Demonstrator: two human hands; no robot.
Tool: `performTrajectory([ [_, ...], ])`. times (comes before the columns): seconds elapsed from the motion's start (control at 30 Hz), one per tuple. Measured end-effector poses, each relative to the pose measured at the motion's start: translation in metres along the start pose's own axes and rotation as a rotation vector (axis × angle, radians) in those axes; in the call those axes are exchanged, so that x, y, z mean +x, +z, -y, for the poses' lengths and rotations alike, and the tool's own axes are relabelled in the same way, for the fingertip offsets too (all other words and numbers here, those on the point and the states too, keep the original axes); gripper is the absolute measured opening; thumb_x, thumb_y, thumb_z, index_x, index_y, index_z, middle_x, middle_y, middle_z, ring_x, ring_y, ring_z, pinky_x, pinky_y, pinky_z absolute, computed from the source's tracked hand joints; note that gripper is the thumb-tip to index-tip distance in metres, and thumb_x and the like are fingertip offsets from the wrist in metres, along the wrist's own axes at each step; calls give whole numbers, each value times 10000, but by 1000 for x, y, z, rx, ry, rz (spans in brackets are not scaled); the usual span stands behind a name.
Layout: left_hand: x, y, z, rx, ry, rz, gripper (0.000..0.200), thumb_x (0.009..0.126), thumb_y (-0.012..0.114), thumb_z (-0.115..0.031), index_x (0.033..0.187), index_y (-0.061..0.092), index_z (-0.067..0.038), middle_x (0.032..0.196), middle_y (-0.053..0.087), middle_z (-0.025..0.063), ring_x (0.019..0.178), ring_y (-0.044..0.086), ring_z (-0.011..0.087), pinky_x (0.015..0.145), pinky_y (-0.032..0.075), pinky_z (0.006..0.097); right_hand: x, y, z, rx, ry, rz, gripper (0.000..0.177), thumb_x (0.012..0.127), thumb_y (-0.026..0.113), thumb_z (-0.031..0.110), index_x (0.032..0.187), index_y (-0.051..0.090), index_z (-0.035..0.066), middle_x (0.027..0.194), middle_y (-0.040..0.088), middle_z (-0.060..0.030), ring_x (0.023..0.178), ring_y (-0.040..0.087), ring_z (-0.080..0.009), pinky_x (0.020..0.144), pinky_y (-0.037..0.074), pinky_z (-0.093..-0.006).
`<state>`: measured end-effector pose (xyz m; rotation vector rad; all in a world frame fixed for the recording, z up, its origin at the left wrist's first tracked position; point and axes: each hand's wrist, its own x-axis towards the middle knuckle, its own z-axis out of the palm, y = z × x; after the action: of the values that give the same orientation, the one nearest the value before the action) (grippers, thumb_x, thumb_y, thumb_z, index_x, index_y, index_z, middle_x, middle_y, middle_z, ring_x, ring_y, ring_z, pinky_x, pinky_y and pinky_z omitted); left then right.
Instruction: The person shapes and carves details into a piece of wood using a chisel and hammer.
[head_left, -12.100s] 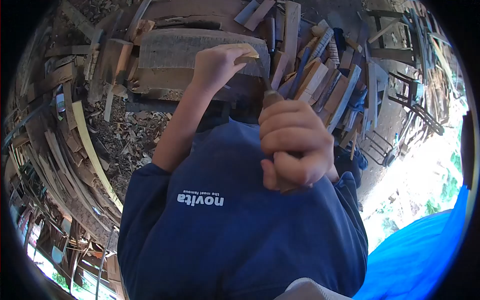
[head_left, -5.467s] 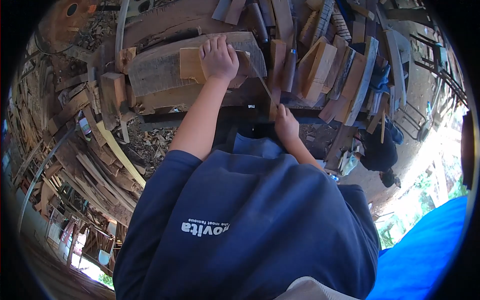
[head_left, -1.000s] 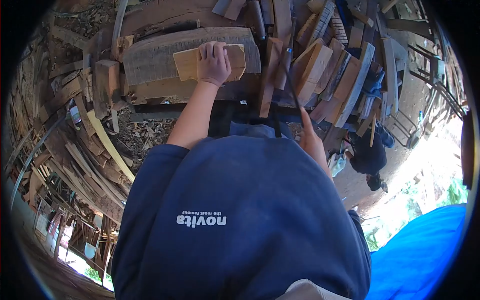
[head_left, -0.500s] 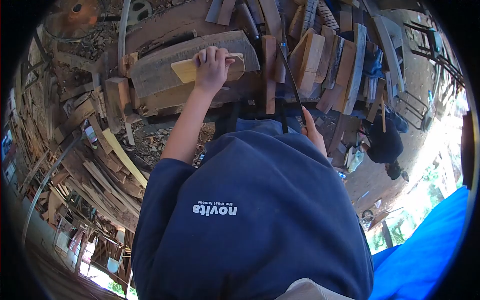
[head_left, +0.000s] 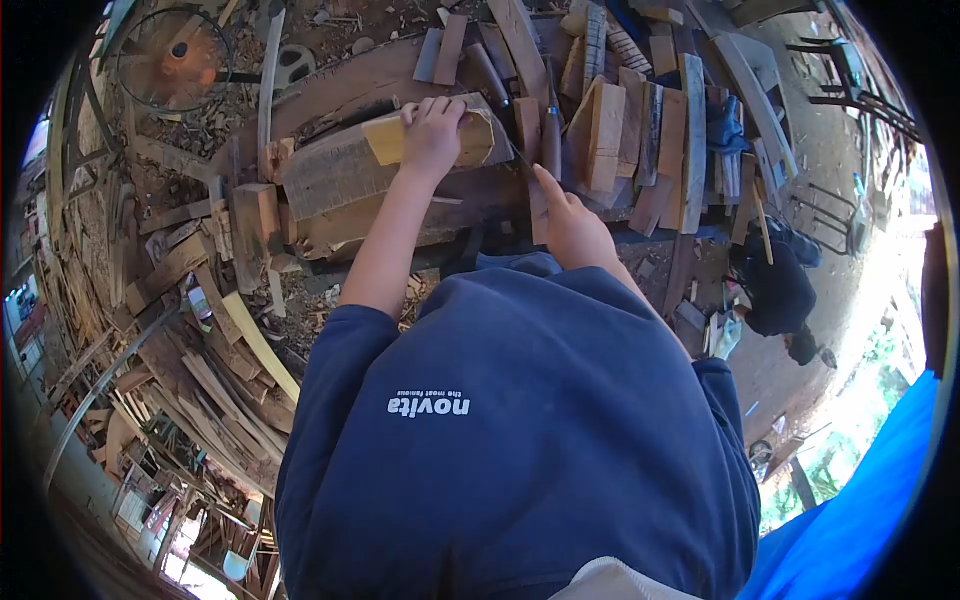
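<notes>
My left hand is closed over the top edge of a pale wooden board, its fingers curled round the far side. The board stands on edge against a thick grey wooden block; its right end shows a cut, angled corner. To the right, my right hand is wrapped round the handle of a long knife. Its narrow dark blade points up and left toward the board's right end. The knife's handle is mostly hidden in my fist.
Wooden-handled tools lie just beyond my right hand. Several timber offcuts are piled to the right. A person bends down at the far right. Stacked planks fill the left side, and a round wire-rimmed fan stands at the upper left.
My right hand has come up and left, and the knife has swung from upright to pointing left at the board. The board, still in my left hand, has turned and its right end is tilted down.
</notes>
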<state>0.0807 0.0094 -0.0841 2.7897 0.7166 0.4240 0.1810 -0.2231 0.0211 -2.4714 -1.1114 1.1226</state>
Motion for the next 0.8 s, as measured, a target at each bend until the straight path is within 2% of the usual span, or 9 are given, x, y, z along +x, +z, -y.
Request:
performTrajectory([
  [0.13, 5, 24, -6, 12, -72, -15, 138, 884, 611, -234, 923, 634, -103, 954, 590, 74, 1036, 532, 277, 936, 355, 444, 15, 12, -1, -80, -70, -28, 738, 881, 482, 38, 1540, 233, 256, 1043, 633, -222, 857, 682, -403, 732, 551, -495],
  [0.27, -7, 64, 1, 14, -160, -77, 168, 888, 588, -237, 890, 629, -74, 969, 573, 107, 1031, 507, 309, 937, 366, 455, 19, 21, 0, -54, -24, 8, 744, 874, 492, 40, 1543, 228, 230, 1053, 632, -242, 885, 675, -423, 759, 548, -503],
  [0.3, -7, 63, -1, 57, -147, -90, 137, 912, 536, -193, 921, 622, -87, 965, 571, 95, 1014, 519, 301, 924, 380, 444, 19, 25, -2, -28, -15, 15, 747, 873, 493, 39, 1545, 222, 222, 1061, 632, -245, 898, 672, -426, 769, 546, -506],
  [0.43, 0, 66, -5, 53, -214, -70, 173, 911, 542, -225, 856, 597, -71, 984, 568, 109, 1023, 510, 313, 929, 375, 467, 21, 39, -13, 28, 15, 53, 750, 874, 484, 31, 1548, 206, 208, 1087, 634, -256, 933, 665, -435, 796, 541, -510],
  [0.53, 4, 68, -5, 43, -189, -63, 164, 920, 525, -225, 919, 560, -65, 979, 573, 112, 1025, 511, 323, 919, 382, 474, 22, 42, -18, 70, 23, 44, 755, 871, 484, 24, 1547, 204, 208, 1078, 638, -257, 926, 667, -436, 797, 541, -506],
  [0.6, 5, 70, -5, -51, -206, -56, 199, 925, 510, -222, 1026, 523, -51, 1044, 559, 142, 1057, 497, 342, 942, 378, 487, 21, 43, -20, 78, 30, 42, 758, 869, 486, 20, 1547, 204, 208, 1072, 641, -256, 918, 668, -436, 796, 541, -505],
  [0.63, 6, 72, -4, -50, -202, -52, 199, 925, 510, -222, 1026, 523, -51, 1044, 559, 142, 1057, 497, 342, 942, 378, 487, 22, 44, -20, 77, 31, 38, 762, 866, 488, 17, 1546, 203, 209, 1063, 643, -255, 907, 670, -434, 791, 542, -506],
  [0.7, 9, 74, -4, -54, -154, -213, 268, 925, 504, -214, 1132, 487, -44, 1136, 539, 162, 1129, 472, 362, 985, 362, 492, 23, 44, -21, 78, 34, 37, 766, 863, 490, 14, 1546, 203, 209, 1054, 645, -254, 896, 673, -432, 786, 543, -506],
  [0.8, 10, 71, -6, -44, -155, -153, 332, 915, 502, -199, 1185, 487, -8, 1234, 495, 190, 1213, 428, 388, 1044, 328, 509, 23, 39, -22, 76, 20, 59, 774, 864, 490, 14, 1551, 188, 206, 1060, 643, -256, 881, 677, -425, 774, 545, -509],
])
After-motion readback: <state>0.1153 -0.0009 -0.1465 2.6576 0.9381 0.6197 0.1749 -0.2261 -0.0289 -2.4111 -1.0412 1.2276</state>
